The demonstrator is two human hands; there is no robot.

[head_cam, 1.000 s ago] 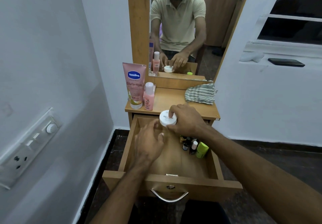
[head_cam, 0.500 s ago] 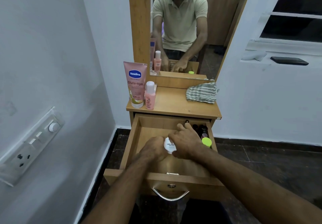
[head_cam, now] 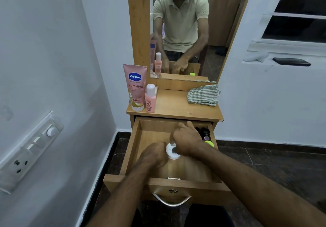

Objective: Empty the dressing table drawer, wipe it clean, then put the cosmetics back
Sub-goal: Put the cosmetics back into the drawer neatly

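Two hands meet over one white jar [head_cam: 173, 151] low inside the open drawer [head_cam: 134, 143], near its middle and a little toward the front. Left of the jar, the left hand [head_cam: 153, 154] has its fingers curled against the jar's side; whether they truly grip it I cannot tell, since the fingertips are hidden. The jar sits upright, lid facing up, its dark print partly covered. Right of the jar, the right hand [head_cam: 187, 141] rests on the lid edge with the thumb across the top and the other fingers bent loosely, knuckles pointing to the drawer's back wall. Further right, in the drawer's back right corner, stands a cluster of small dark bottles [head_cam: 204, 132], too shadowed to count, and one lime-green cap [head_cam: 209, 143]. On the tabletop [head_cam: 176, 110] behind the drawer, from the left: one pink Vaseline tube [head_cam: 135, 87] standing cap down, one small pink bottle [head_cam: 150, 101] upright beside it, and one striped cloth [head_cam: 202, 95] bunched at the right.
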